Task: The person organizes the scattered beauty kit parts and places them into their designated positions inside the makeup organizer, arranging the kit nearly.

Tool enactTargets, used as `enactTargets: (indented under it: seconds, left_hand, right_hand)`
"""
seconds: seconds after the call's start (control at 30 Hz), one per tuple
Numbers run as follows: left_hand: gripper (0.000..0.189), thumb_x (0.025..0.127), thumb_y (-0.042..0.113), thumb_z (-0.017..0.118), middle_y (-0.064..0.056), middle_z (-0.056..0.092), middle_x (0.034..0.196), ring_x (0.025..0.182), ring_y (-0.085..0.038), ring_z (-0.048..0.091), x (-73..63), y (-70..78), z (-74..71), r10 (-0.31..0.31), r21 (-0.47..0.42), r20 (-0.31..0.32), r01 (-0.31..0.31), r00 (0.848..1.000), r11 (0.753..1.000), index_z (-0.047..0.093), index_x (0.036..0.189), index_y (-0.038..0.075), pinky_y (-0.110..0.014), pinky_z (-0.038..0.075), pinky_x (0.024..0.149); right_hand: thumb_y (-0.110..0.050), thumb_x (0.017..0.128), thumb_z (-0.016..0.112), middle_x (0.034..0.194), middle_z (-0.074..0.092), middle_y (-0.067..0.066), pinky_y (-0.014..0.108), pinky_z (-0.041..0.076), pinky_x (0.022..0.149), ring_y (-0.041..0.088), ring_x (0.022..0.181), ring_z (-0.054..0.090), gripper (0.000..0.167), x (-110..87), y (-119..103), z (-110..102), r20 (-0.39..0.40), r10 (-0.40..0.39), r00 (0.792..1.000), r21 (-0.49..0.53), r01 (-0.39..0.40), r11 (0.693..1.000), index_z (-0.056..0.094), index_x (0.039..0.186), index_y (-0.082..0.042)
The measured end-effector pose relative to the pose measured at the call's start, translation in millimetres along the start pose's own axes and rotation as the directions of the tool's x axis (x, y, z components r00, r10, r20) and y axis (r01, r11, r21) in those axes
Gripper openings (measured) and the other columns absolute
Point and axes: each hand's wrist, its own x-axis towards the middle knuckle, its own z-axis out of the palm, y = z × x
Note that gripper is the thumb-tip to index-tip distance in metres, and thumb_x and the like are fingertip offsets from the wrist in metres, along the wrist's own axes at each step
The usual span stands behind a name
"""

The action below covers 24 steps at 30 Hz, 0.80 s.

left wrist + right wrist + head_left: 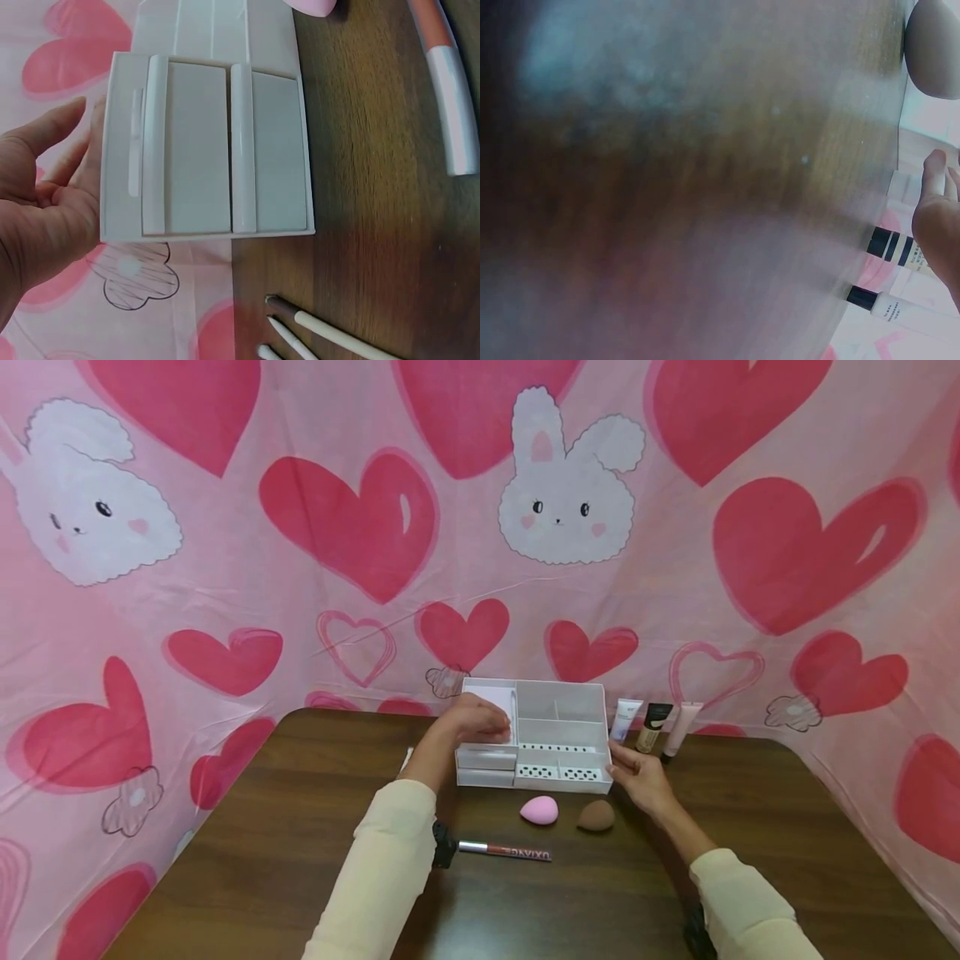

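Note:
A white makeup organizer (pixel 558 737) with divided compartments stands at the back of the table. Two drawers (pixel 199 146) on its left part show in the left wrist view. My left hand (pixel 480 720) is over the upper left compartment, its fingers loosely bent; whether they touch the organizer I cannot tell. At the organizer's right side, my right hand (pixel 639 777) rests its fingertips against the wall, without curling round it. In front lie a pink makeup sponge (pixel 540 811), a brown makeup sponge (pixel 596 816) and a lip gloss tube (pixel 506 851) with a silver cap.
Right of the organizer stand a white tube (pixel 626 720), a black-capped tube (pixel 654 727) and a pale pink tube (pixel 681 731). Makeup brushes (pixel 330 334) lie left of it, mostly behind my left forearm. A pink heart-and-rabbit cloth (pixel 465 527) hangs behind the wooden table (pixel 570 910).

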Motion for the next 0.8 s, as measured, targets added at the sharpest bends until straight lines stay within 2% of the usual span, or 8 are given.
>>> enactTargets:
  seconds: [0.13, 0.37, 0.47, 0.57, 0.8]
  left_hand:
    - [0.030, 0.095, -0.003, 0.061, -0.004, 0.067, 0.076, 0.069, -0.009, 0.065, -6.5, 0.7, -6.2, 0.011, -0.035, -0.014, -0.012, 1.000, 0.999, 0.062, 0.122, -0.015, -0.023, 0.060, 0.069]
    - [0.036, 0.096, 0.000, 0.060, -0.008, 0.071, 0.086, 0.071, -0.010, 0.068, -20.3, -4.1, -19.7, 0.072, -0.056, -0.033, -0.074, 0.997, 0.996, 0.058, 0.130, -0.014, -0.022, 0.059, 0.068]
    - [0.038, 0.097, 0.002, 0.060, -0.016, 0.073, 0.099, 0.073, -0.011, 0.069, -26.0, -7.5, -24.6, 0.084, -0.060, -0.037, -0.086, 0.996, 0.994, 0.056, 0.132, -0.013, -0.022, 0.059, 0.068]
    - [0.039, 0.098, 0.003, 0.059, -0.018, 0.073, 0.107, 0.074, -0.011, 0.069, -31.6, -10.4, -28.2, 0.097, -0.058, -0.034, -0.099, 0.995, 0.993, 0.055, 0.134, -0.011, -0.021, 0.058, 0.068]
    - [0.039, 0.097, 0.004, 0.058, -0.005, 0.074, 0.092, 0.072, -0.008, 0.070, -44.5, -21.8, -40.3, 0.166, -0.056, -0.043, -0.169, 0.985, 0.984, 0.055, 0.132, -0.014, -0.024, 0.060, 0.071]
  right_hand:
    - [0.008, 0.097, 0.055, 0.144, 0.047, 0.035, 0.005, 0.049, 0.084, 0.005, 0.118, 0.060, 0.050, 0.1, 0.2, -1.4, 0.001, 0.003, 1.000, -0.006, -0.003, 1.000, 0.041, 0.145, 0.015]
    - [0.008, 0.097, 0.056, 0.144, 0.048, 0.035, 0.005, 0.049, 0.083, 0.003, 0.116, 0.061, 0.050, -0.5, -0.2, -2.1, 0.000, -0.002, 1.000, -0.016, 0.002, 1.000, 0.042, 0.144, 0.015]
    - [0.007, 0.097, 0.056, 0.143, 0.049, 0.034, 0.004, 0.049, 0.083, 0.011, 0.120, 0.061, 0.050, -0.9, -0.6, -2.3, -0.003, 0.003, 1.000, -0.029, -0.003, 1.000, 0.043, 0.144, 0.014]
    - [0.007, 0.097, 0.057, 0.143, 0.049, 0.034, 0.004, 0.048, 0.083, 0.019, 0.124, 0.059, 0.050, -1.2, -0.7, -2.1, -0.008, 0.005, 1.000, -0.042, -0.006, 0.999, 0.043, 0.144, 0.014]
    - [0.008, 0.097, 0.056, 0.144, 0.048, 0.035, 0.004, 0.048, 0.084, 0.024, 0.126, 0.057, 0.050, -0.7, -0.8, -1.2, -0.003, 0.000, 1.000, -0.040, 0.000, 0.999, 0.042, 0.144, 0.015]
